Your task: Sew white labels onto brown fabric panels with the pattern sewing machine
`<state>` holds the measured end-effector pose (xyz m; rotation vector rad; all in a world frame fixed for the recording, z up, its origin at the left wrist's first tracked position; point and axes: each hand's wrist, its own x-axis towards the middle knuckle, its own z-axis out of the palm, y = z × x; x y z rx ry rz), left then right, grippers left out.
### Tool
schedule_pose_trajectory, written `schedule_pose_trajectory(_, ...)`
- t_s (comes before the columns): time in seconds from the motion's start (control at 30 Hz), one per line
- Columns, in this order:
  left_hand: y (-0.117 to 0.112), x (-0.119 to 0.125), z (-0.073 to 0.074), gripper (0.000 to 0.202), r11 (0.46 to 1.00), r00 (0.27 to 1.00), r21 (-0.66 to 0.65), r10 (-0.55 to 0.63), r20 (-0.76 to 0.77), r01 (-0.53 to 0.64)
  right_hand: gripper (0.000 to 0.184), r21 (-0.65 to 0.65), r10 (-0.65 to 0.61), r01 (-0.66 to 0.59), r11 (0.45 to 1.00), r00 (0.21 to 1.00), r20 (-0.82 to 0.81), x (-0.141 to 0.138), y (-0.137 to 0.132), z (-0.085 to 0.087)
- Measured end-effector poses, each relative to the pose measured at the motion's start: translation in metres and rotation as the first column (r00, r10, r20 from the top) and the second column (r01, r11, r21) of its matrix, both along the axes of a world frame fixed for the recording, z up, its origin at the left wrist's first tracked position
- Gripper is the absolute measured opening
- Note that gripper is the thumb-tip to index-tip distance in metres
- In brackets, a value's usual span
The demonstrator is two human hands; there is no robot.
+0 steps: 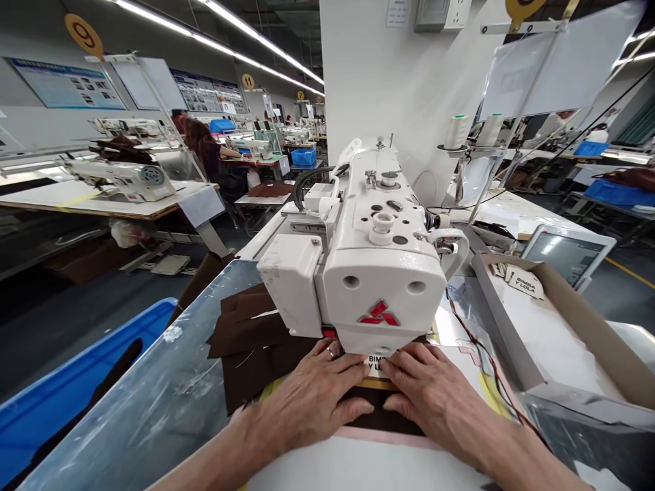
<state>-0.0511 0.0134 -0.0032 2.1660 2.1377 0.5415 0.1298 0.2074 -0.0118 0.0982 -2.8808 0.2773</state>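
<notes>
A white sewing machine (376, 273) with a red emblem fills the middle of the view. Under its head lies a dark brown fabric piece (381, 416) with a small white printed label (376, 363) on it. My left hand (312, 402) lies flat with fingers stretched out, pressing the fabric just left of the label. My right hand (430, 395) lies flat the same way, fingertips touching the label's right side. The needle area is hidden by the machine head.
A stack of brown fabric pieces (245, 341) lies left of the machine on the shiny table (153, 416). A cardboard box (563, 334) with labels stands at right, a blue bin (76, 389) at left. A person sits at a distant workstation (205, 146).
</notes>
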Motion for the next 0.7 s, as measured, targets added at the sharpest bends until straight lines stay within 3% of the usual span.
schedule_pose_trajectory(0.17,0.000,0.000,-0.002,0.051,1.000,1.000,-0.006,-0.009,-0.002,0.009,0.038,0.027,-0.050,0.051,0.998,0.999,-0.004,-0.006,-0.005,-0.001)
schedule_pose_trajectory(0.47,0.003,0.005,0.008,0.042,0.999,0.999,-0.033,0.004,-0.032,-0.005,0.043,0.033,-0.055,0.056,0.998,0.998,-0.037,-0.005,-0.008,-0.004)
schedule_pose_trajectory(0.7,-0.002,0.000,0.002,0.046,0.998,0.999,-0.064,-0.011,-0.031,0.009,0.048,0.083,-0.078,0.081,0.993,0.996,-0.035,-0.001,-0.012,-0.007)
